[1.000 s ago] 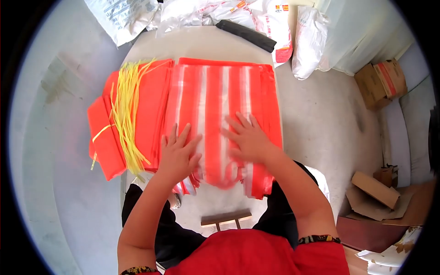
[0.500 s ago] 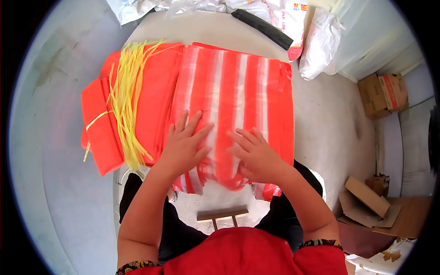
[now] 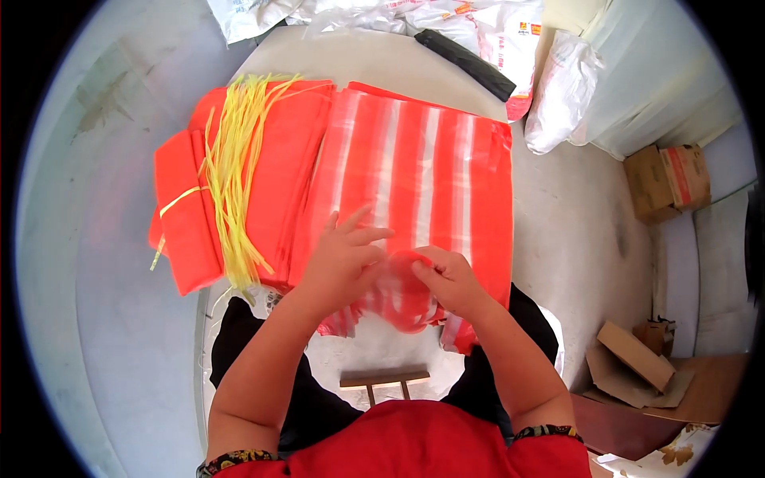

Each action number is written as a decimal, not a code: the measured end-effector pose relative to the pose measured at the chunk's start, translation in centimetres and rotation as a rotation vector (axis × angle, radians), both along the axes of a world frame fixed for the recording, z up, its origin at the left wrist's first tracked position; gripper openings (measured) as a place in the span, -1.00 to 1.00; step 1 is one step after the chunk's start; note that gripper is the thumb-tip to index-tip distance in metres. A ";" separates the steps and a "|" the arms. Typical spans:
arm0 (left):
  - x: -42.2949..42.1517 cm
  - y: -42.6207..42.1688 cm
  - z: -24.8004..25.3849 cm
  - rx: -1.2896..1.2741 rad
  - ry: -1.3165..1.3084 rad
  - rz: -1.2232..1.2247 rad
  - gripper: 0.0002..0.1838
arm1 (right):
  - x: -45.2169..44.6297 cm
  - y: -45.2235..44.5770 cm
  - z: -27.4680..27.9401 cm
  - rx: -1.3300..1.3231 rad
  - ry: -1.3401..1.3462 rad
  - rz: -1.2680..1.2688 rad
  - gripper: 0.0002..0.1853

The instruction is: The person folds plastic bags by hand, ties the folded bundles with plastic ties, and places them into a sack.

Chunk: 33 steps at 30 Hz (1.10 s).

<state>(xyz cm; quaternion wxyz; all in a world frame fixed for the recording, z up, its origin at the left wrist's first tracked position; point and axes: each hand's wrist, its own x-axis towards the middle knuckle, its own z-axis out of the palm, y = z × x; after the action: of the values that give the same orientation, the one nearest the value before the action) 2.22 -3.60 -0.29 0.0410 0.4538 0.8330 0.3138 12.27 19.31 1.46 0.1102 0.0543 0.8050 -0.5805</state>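
A stack of red-and-white striped plastic bags (image 3: 446, 175) lies before me, its near edge hanging over my lap. My right hand (image 3: 456, 280) pinches a bunched piece of the red film between thumb and fingers, near the front middle of the stack. Beside it, my left hand (image 3: 339, 259) is over the striped film with its fingers spread; the thumb side is blurred and close to the bunched part. Left of the stack are plain red plastic sheets (image 3: 299, 151), with a bundle of yellow plastic strips (image 3: 237, 167) across them.
A folded red bundle (image 3: 177, 211) tied with a yellow strip lies at the left. Behind are a black roll (image 3: 466, 64) and white sacks (image 3: 510, 40). Cardboard boxes (image 3: 668, 179) stand on the right, with an opened carton (image 3: 633, 366) nearer. A wooden bar (image 3: 384, 378) is between my legs.
Both hands lay spread on the striped film before. My right hand has closed on a bunched bit of film and raised it; my left hand has shifted right, towards it.
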 end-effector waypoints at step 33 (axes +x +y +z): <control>1.3 -5.4 0.5 0.774 -1.338 0.512 -0.05 | -0.6 0.5 -1.6 -0.617 -0.160 -0.389 -0.68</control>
<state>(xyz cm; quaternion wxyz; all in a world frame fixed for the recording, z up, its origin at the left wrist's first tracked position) 3.48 -9.00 0.24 0.2970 -0.0525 0.5426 0.7839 11.67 19.82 -0.17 0.0715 0.2158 0.5557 -0.7997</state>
